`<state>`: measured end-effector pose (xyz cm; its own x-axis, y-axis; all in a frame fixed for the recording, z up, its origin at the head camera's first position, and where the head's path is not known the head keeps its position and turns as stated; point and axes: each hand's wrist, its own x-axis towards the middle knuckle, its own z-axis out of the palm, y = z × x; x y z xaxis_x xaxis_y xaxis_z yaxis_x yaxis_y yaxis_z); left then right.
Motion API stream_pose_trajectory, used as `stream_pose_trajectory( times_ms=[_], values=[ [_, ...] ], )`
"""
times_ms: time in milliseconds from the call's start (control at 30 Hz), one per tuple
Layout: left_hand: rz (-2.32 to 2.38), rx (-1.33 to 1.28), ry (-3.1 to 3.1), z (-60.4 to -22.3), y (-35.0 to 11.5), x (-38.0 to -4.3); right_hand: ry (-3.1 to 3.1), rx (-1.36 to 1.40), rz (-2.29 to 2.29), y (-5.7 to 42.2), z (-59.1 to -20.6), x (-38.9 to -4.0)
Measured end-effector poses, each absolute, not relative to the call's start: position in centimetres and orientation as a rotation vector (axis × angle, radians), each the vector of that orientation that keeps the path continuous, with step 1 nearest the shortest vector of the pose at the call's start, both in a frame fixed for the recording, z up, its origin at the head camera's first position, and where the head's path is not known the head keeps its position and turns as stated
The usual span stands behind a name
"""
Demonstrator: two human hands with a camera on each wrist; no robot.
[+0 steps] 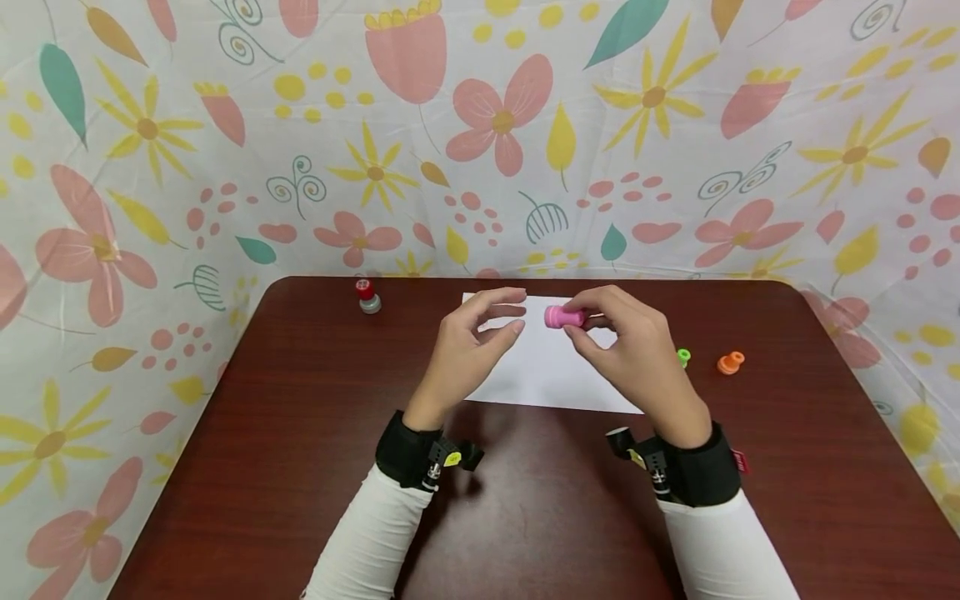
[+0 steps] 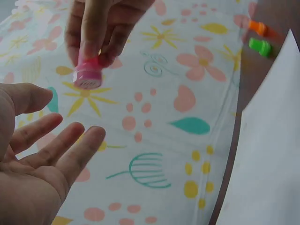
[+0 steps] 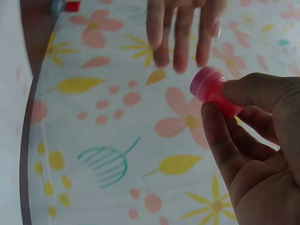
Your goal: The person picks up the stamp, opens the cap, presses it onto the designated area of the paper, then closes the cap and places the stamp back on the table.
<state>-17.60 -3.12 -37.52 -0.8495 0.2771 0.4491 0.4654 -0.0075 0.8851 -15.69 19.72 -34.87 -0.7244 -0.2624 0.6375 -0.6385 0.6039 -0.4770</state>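
Note:
A pink toy stamp (image 1: 564, 317) is pinched between the thumb and fingers of my right hand (image 1: 626, 342), over the white paper (image 1: 551, 367). In the left wrist view the dark-marked face of the stamp (image 2: 89, 83) shows, turned toward my left hand. My left hand (image 1: 474, 342) holds nothing; its fingers are spread and loosely bent, a short way left of the stamp. The right wrist view has the stamp (image 3: 213, 89) gripped at its narrow end, with the left fingertips (image 3: 180, 65) apart from it.
A red-and-grey stamp (image 1: 367, 297) stands at the table's back left. To the right of the paper are a green stamp (image 1: 683, 357), partly hidden by the right hand, and an orange stamp (image 1: 731, 362). Behind the brown table (image 1: 300, 433) hangs a flowered cloth (image 1: 330, 142).

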Motion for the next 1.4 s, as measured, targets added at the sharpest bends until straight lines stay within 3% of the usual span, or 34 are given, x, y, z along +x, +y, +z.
stream_pose_trajectory(
  times_ms=[467,1033,1400],
  values=[
    [-2.384,-0.729,-1.872,-38.0,-1.8,-16.8,-2.222,0.820,1.137,17.9,-35.4,-15.4],
    [-2.288,-0.786,-1.864,-38.2,-2.7,-17.1,-2.243,0.799,1.136,17.7,-35.5,-15.3],
    [-2.208,-0.660,-1.835,-37.4,-4.9,-17.7,-2.256,0.715,1.038,18.5,-36.2,-16.1]
  ],
)
